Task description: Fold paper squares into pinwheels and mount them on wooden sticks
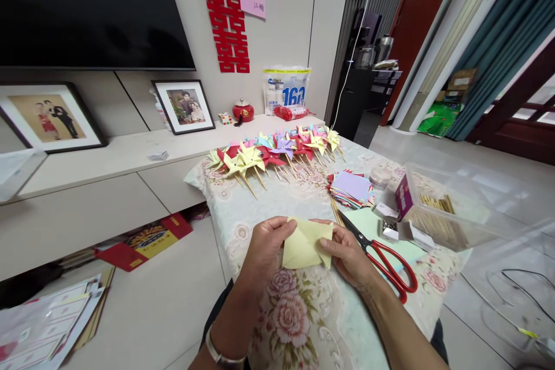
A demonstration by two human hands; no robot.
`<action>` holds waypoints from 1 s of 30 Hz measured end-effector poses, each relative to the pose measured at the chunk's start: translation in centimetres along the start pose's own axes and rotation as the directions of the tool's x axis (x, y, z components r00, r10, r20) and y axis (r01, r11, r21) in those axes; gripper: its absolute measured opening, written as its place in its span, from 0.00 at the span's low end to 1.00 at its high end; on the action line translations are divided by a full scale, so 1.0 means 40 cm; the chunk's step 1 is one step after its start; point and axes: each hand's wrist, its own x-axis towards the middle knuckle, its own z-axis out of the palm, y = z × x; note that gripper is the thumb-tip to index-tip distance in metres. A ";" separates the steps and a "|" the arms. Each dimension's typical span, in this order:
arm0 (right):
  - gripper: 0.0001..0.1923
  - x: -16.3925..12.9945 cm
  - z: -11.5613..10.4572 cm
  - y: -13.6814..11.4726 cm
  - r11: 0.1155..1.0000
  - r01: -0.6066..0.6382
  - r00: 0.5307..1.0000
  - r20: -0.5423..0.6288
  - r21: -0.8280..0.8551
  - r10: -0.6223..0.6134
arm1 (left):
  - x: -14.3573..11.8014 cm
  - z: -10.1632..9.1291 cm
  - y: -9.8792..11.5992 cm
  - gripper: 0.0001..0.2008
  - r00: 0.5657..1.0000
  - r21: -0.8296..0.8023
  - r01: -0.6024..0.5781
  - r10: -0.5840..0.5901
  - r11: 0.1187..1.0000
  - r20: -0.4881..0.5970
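Between my hands is a yellow sheet of paper (301, 250), cut and partly folded, held above the flowered tablecloth. My left hand (269, 241) pinches its upper left corner between thumb and fingers. On the other side, my right hand (342, 248) grips the right part, thumb in front and fingers behind. To the right of that hand lie scissors (392, 269) with red handles, their blades slightly apart. Many finished paper pinwheels (269, 156) on wooden sticks lie in rows at the far side of the table.
A stack of coloured paper squares (350, 186) lies right of centre. Near it are a small box of metal fasteners (389, 229) and a clear plastic bin (433, 202) holding wooden sticks. A white TV cabinet (130, 156) runs along the left.
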 end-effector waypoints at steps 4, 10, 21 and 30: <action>0.27 0.001 0.012 -0.004 0.999 -0.016 0.999 0.037 0.038 0.015 | -0.002 0.022 -0.011 0.17 0.995 -0.140 -0.033 0.020 0.990 -0.094; 0.30 0.010 0.002 0.001 0.998 0.003 0.992 -0.129 0.067 0.006 | -0.003 0.037 -0.039 0.17 0.979 -0.204 -0.093 0.052 0.974 -0.197; 0.32 0.018 -0.004 -0.004 0.991 0.070 0.969 -0.243 0.117 -0.040 | 0.004 0.005 -0.073 0.14 0.948 -0.114 -0.155 0.115 0.981 -0.296; 0.37 0.021 -0.012 -0.006 0.974 0.136 0.936 -0.346 0.182 -0.066 | -0.017 0.008 -0.079 0.15 0.972 -0.235 -0.001 -0.054 0.972 -0.229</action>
